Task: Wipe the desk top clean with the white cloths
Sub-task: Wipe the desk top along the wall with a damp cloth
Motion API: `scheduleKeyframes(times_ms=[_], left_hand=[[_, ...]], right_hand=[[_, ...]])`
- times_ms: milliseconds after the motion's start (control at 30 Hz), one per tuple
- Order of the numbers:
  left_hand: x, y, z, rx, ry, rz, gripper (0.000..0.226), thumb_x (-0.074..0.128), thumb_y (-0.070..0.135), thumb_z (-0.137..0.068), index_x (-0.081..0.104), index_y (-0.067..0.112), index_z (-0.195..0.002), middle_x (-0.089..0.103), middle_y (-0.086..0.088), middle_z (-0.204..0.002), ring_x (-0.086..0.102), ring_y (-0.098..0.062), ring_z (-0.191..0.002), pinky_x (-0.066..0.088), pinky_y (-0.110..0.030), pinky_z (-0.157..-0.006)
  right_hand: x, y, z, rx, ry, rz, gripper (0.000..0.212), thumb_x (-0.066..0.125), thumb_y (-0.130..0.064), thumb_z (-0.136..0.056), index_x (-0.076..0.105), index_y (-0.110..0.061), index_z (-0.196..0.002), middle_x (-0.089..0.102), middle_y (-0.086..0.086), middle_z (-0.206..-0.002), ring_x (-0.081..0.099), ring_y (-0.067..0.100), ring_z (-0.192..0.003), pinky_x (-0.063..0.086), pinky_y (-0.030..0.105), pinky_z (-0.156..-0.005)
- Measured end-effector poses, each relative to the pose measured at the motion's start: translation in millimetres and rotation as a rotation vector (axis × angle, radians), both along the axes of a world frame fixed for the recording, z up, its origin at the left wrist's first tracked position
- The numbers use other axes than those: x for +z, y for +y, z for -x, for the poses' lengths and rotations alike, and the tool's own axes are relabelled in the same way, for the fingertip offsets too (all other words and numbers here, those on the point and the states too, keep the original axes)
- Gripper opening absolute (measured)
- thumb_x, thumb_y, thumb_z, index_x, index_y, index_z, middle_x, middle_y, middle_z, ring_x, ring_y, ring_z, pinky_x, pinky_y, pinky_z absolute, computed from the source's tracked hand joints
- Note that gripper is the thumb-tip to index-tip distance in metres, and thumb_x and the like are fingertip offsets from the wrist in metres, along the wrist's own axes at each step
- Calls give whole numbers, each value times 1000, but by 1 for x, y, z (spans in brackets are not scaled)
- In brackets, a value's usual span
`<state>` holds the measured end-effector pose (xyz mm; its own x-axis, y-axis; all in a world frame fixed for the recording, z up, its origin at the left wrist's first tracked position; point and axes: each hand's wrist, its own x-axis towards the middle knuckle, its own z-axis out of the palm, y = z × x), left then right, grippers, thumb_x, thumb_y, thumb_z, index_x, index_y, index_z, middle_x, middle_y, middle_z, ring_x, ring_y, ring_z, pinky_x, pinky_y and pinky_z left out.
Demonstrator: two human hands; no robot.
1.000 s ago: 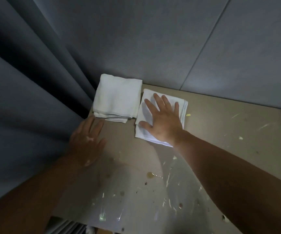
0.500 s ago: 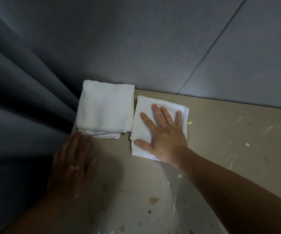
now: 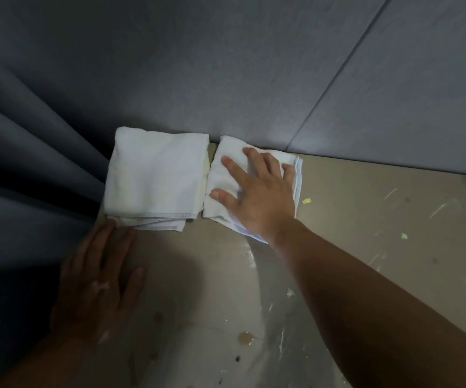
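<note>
The right cloth (image 3: 220,179), white and folded, is laid at the back of the surface (image 3: 366,242), against the grey wall panel (image 3: 254,65). It is pressed flat by the right hand (image 3: 260,197), whose fingers (image 3: 234,169) are spread wide and straight on top of it; nothing is gripped. The left cloth (image 3: 156,175), also folded, is placed just beside it, in the corner by the grey curtain (image 3: 30,135). The left hand (image 3: 97,275) is rested palm-down on the surface in front of that cloth, fingers straight and only slightly apart, the tips just at its near edge. A brown drop (image 3: 244,337), a yellow-green fleck (image 3: 306,201) and pale streaks (image 3: 442,207) are seen across the surface, mostly to the right and toward the near side. The wiping is therefore judged barely begun: both cloths are at the far corner, and nearly all of the marked area is left to be covered.
</note>
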<state>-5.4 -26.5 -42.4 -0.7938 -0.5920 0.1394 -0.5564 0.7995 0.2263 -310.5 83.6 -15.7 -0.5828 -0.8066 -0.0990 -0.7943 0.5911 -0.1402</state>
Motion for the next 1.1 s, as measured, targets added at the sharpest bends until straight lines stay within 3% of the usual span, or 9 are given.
scheduleKeyframes(times_ms=[233,400,600,733,900,1000,1100], left_hand=[[-1,-1,0,13,-27,2,65,41,46,-97,52,6,-147,38,-23,-159,45,-49,-137,43,-63,-101],[-5,-1,0,3,-6,15,65,41,46,-98,51,5,-147,38,-24,-158,45,-51,-137,41,-65,-105],[-4,-1,-1,-4,7,17,65,41,45,-98,51,4,-147,37,-24,-159,45,-52,-137,39,-64,-107],[-8,-3,-4,-23,13,30,63,41,44,-99,51,4,-147,37,-23,-159,43,-50,-140,40,-65,-106],[-4,-2,-4,-22,28,29,64,39,45,-99,45,10,-153,35,-19,-162,39,-45,-144,36,-61,-112],[-6,-1,-7,-17,19,32,65,40,44,-99,43,12,-155,34,-19,-163,39,-45,-144,34,-62,-114],[-9,-5,-6,-4,-24,6,65,41,45,-98,44,13,-154,36,-19,-162,40,-45,-142,37,-62,-111]], right_hand=[[-7,75,-50,16,25,96,61,41,-71,-98,52,-38,-148,45,2,-157,43,31,-140,33,61,-110],[-14,105,-40,111,68,92,57,47,-68,-98,56,-39,-145,47,1,-156,46,30,-139,28,67,-113],[-5,76,42,-226,21,-8,68,25,-74,-92,40,-45,-152,34,-4,-161,31,26,-147,20,69,-116],[-6,73,43,-290,23,-22,61,31,-71,-98,38,-46,-153,31,-5,-164,26,24,-150,19,69,-118],[-9,78,-19,-409,38,-5,57,37,-66,-101,42,-43,-153,34,1,-165,30,32,-148,20,72,-116],[-11,99,-87,-288,51,53,57,45,-64,-98,53,-38,-149,46,6,-159,42,38,-142,28,74,-111],[-11,127,-160,-80,24,64,59,53,-64,-93,54,-40,-147,46,3,-159,42,36,-144,25,74,-113]])
